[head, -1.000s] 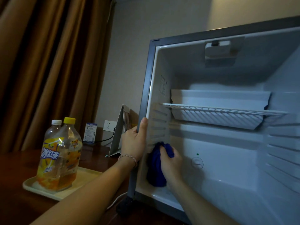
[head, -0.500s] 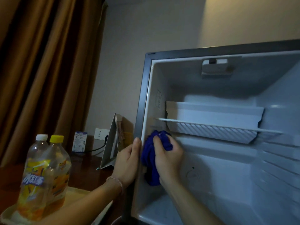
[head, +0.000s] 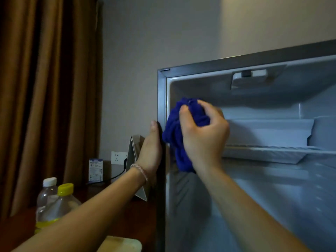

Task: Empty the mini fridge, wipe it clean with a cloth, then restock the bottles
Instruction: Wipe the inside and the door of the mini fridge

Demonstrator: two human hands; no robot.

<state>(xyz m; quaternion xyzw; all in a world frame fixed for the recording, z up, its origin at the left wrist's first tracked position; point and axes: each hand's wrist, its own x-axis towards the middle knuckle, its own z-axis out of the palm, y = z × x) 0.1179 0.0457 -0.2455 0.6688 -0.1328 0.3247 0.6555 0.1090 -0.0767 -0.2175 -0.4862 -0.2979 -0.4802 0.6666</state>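
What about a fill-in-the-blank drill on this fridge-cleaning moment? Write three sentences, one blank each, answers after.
1. The right hand grips a bunched cloth whose colour is ____.
2. The left hand rests on the dark ____ edge of the open white mini fridge.
3. Of the two clear plastic bottles on the dark wooden table, one has a white cap and the other a ____ cap.

Missing words: blue; left; yellow

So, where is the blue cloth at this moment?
In the head view the blue cloth is bunched in the right hand, against the upper left inner wall of the fridge, above the shelf.
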